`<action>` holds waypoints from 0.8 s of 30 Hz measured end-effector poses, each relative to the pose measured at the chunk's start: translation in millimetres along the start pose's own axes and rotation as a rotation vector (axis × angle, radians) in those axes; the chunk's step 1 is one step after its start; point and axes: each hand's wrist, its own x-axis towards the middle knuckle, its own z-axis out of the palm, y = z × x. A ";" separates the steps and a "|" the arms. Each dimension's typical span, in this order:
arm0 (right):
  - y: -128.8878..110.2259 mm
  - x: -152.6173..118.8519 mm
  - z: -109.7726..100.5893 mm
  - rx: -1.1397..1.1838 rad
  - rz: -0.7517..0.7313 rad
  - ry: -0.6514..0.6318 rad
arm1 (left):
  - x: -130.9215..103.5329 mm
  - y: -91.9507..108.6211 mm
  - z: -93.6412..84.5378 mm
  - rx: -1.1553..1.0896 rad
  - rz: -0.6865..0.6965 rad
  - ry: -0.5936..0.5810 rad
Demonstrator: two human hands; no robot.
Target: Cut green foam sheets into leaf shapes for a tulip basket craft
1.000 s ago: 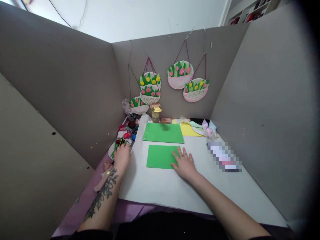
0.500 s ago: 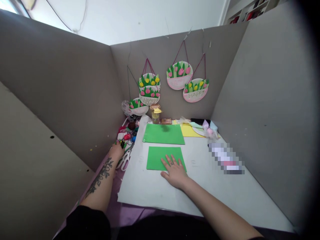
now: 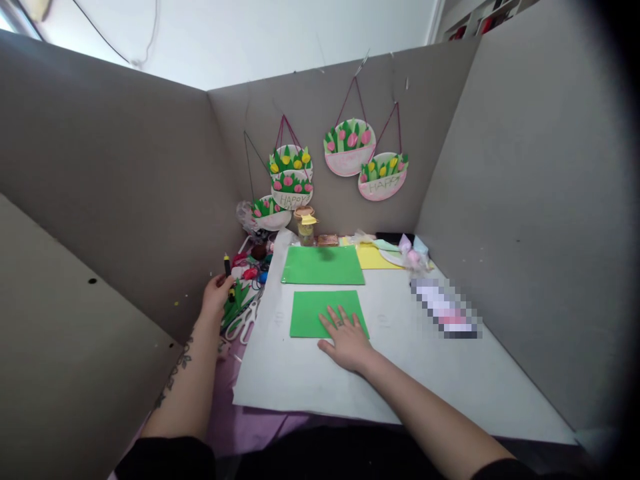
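My left hand (image 3: pixel 217 295) is closed around a slim black-and-yellow tool (image 3: pixel 227 267), held upright at the left edge of the work surface. Whether it is a marker or a cutter I cannot tell. Beneath that hand lie green paper leaf shapes (image 3: pixel 241 297) and white-handled scissors (image 3: pixel 244 325). My right hand (image 3: pixel 347 340) rests flat with fingers spread on the lower right part of a green paper sheet (image 3: pixel 307 313). Just behind that sheet lies a larger green stack of paper (image 3: pixel 323 265), apparently in a clear sleeve.
White paper (image 3: pixel 270 380) covers the table. Grey panels (image 3: pixel 320 93) enclose it, with tulip-basket paper plates (image 3: pixel 350 160) hanging at the back. A lidded jar (image 3: pixel 305 230), yellow paper (image 3: pixel 373 257) and bagged pieces (image 3: pixel 414 257) line the rear. A blurred-out object (image 3: pixel 445 310) lies right.
My left hand has risen out of the supplies on the left, bringing up the black-and-yellow tool. My right hand stays on the green sheet. The view has shifted slightly.
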 end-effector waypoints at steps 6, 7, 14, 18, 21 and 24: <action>-0.6 0.5 0.0 -0.001 -0.001 -0.013 | -11.7 27.6 -12.6 -0.464 0.068 -0.070; 0.0 0.6 0.3 0.003 -0.003 -0.007 | -17.8 34.5 -12.5 -0.485 0.103 -0.099; -1.1 -11.1 -8.4 0.271 -0.141 0.238 | -123.0 61.9 43.7 -0.108 0.242 -0.486; -17.6 -22.6 -12.7 0.566 -0.252 0.480 | -196.8 56.9 94.8 -0.006 0.339 -0.741; -17.7 -27.1 -11.8 0.834 -0.187 0.537 | -212.2 57.6 107.9 0.041 0.402 -0.754; 4.7 -30.6 -15.9 1.053 -0.038 0.555 | -176.8 59.2 85.9 0.232 0.575 -0.779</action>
